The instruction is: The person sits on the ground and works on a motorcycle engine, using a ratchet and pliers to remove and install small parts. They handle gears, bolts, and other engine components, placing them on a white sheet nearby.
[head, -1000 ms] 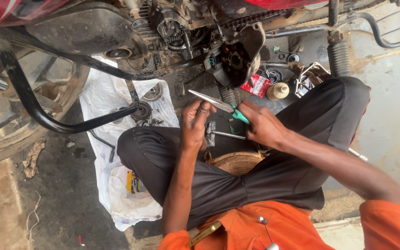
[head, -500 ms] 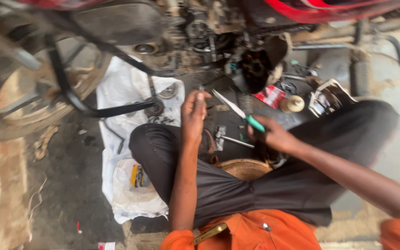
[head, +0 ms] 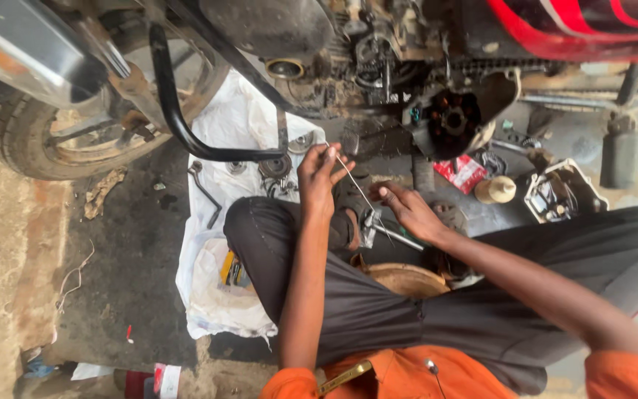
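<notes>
Thin metal rod point(head: 354, 182), wire-like, runs slantwise betw. both hands, just below the motorcycle engine point(head: 378, 52). Left hand point(head: 319, 176) is raised w/ thumb & forefinger pinching the rod's upper end, other fingers loosely curled. Right hand point(head: 407, 210) sits lower, fingers bent toward the rod's lower end; whether it really grips the rod or a small part there, can't tell. Between the hands and the knees lies a metal tool w/ a shiny shaft point(head: 393, 235), on the ground just beside the right hand. Person sits w/ dark trousers point(head: 378, 310) and an orange shirt point(head: 378, 373), knees spread. White sack cloth point(head: 219, 295) lies on the ground left of the left knee, reaching up under the engine; near its top edge sit a wrench point(head: 204, 188) and round engine parts point(head: 275, 166). Black crash bar point(head: 179, 111) curves over the cloth's upper part, next to the front wheel point(head: 68, 140). To the right of the hands: red packet point(head: 461, 174), cream-coloured cap-like piece point(head: 495, 190), open engine cover point(head: 561, 193) at the far right.
</notes>
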`<state>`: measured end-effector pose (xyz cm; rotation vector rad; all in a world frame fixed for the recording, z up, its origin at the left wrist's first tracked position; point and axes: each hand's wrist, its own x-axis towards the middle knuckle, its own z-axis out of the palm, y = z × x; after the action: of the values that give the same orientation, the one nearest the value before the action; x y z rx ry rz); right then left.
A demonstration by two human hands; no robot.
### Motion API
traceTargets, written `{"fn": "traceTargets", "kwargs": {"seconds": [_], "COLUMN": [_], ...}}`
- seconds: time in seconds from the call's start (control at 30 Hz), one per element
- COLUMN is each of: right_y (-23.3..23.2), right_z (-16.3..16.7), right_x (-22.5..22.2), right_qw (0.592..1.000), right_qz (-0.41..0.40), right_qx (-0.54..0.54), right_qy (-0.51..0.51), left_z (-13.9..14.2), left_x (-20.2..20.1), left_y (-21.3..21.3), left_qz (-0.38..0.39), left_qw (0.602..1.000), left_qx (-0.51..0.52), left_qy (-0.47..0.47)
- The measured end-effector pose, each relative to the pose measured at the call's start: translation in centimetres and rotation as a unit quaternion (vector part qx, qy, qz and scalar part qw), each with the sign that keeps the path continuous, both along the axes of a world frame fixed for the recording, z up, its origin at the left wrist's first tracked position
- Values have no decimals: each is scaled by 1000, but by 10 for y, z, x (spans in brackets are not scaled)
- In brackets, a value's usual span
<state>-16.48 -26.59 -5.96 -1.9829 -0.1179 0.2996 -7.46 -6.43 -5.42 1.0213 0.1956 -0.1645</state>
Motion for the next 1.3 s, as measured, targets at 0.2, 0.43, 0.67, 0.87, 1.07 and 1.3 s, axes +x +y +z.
{"fn": "traceTargets", "kwargs": {"seconds": [0.2, 0.43, 0.67, 0.87, 1.07, 1.3], "right_y": [48, 55, 113, 131, 141, 132], "right_z": [94, 75, 28, -1, -11, -4], "right_x": [37, 99, 203, 219, 199, 193], "right_qw": [999, 999, 989, 982, 981, 976], "right_qz": [-17, 6, -66, -128, -180, -164], "right_qx": [-10, -11, -129, -118, -58, 43], "right_qy": [27, -30, 33, -71, -45, -138], "left_z": [19, 33, 35, 0, -23, -20], "left_x": [8, 1, 122, 227, 254, 273], "left_y": [10, 158, 254, 196, 177, 150], "left_qz": [-19, -216, 51, -69, -156, -200], "left_qw": [994, 897, 733, 853, 857, 906], "left_qx": [84, 375, 604, 444, 396, 347], "left_qy": [-61, -88, -309, -265, -289, -141]}}
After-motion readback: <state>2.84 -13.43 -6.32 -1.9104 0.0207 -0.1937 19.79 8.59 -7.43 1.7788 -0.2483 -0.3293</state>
